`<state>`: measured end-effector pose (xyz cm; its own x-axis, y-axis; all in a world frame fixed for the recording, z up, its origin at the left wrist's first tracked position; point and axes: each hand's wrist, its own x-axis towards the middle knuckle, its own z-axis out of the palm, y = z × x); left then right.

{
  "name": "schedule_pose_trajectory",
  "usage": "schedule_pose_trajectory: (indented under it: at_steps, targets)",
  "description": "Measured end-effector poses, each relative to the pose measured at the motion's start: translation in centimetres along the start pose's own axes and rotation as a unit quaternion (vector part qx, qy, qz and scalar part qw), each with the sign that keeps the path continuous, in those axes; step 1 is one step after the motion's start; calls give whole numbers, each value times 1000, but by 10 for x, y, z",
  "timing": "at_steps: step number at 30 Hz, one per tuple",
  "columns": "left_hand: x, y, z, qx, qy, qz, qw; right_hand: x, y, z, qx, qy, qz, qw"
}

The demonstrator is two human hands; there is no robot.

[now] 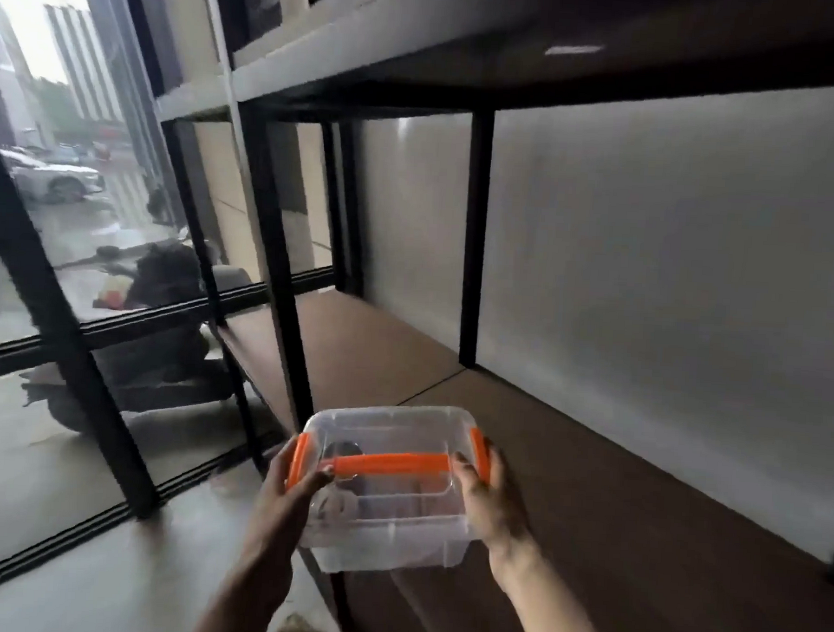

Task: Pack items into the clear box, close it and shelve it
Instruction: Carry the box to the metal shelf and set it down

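Observation:
The clear box (384, 531) has its lid on, with an orange carry handle across the top and an orange latch at each end. Dim shapes show through the plastic inside it. My left hand (287, 495) grips its left end and my right hand (490, 501) grips its right end. I hold the box in the air at the front edge of the brown shelf board (613, 495), near a black upright post.
The black metal rack (282, 270) has a second brown board further left and a dark shelf above at head height. A grey wall backs it. Floor-to-ceiling glass stands at the left, with a parked scooter (166, 278) outside. Grey floor lies below.

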<state>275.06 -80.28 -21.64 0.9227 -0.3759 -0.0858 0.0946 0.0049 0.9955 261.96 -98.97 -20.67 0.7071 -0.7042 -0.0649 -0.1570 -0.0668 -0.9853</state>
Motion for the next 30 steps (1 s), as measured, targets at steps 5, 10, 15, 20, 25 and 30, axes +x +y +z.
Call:
schedule_pose_trajectory:
  at_steps: [5, 10, 15, 20, 25, 30]
  targets:
    - [58, -12, 83, 31, -151, -23, 988, 22, 21, -50, -4, 160, 41, 986]
    - [78, -11, 144, 91, -312, -13, 945, 15, 33, -76, 24, 291, 117, 949]
    - [82, -45, 173, 77, -371, -40, 925, -9, 55, -86, -27, 405, 128, 905]
    - [83, -86, 191, 111, -402, -53, 907, -30, 85, -91, -35, 422, 182, 887]
    - [73, -108, 193, 158, -419, -55, 892, -42, 107, -92, -82, 414, 218, 880]
    - [47, -88, 192, 148, -449, -36, 880, -44, 126, -89, -119, 402, 239, 876]
